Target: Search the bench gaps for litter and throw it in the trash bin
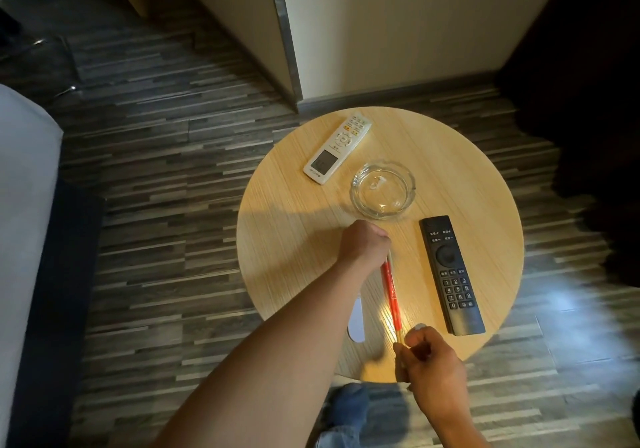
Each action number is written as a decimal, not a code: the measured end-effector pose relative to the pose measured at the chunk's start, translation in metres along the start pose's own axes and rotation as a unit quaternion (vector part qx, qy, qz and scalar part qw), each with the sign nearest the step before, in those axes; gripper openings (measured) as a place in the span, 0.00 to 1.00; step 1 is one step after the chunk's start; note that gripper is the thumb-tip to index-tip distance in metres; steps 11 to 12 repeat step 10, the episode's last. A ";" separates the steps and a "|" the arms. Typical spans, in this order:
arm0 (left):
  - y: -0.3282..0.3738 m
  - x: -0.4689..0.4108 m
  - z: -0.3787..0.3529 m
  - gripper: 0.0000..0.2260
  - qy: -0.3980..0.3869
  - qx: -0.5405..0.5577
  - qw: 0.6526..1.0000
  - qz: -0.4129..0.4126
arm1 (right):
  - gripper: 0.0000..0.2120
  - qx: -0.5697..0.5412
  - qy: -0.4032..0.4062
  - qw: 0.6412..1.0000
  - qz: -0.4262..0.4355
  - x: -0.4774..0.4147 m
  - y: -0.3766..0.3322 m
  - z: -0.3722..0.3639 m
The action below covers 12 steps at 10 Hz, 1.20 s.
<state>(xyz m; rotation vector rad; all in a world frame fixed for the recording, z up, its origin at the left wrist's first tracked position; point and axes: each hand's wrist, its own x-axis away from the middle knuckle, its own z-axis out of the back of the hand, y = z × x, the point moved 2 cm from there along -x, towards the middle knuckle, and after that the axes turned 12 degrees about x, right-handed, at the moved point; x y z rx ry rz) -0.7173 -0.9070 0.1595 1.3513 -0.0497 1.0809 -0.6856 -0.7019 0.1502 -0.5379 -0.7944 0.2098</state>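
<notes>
Red-sleeved chopsticks (pixel 391 295) are held over the table (pixel 485 205) toward its near edge, long axis running near-to-far beside the black remote (pixel 450 274), far end gripped by the left hand (pixel 363 243), near end pinched by the right hand (pixel 431 357).

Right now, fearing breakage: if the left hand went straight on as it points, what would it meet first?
Probably the glass ashtray, just beyond the left hand, though depth is unclear.
</notes>
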 end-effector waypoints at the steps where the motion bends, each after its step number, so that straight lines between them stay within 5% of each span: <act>1: 0.001 0.000 -0.001 0.13 0.008 -0.020 1.000 -0.003 | 0.08 0.011 -0.013 1.000 -0.007 -0.003 0.000 0.001; 9: 0.012 0.022 0.013 0.11 0.030 -0.235 0.959 -0.157 | 0.11 -0.009 0.019 0.998 -0.058 -0.004 0.001 0.001; 12: 0.028 0.039 0.025 0.15 0.029 -0.183 0.974 -0.130 | 0.11 -0.004 0.025 0.998 -0.065 0.009 0.008 0.011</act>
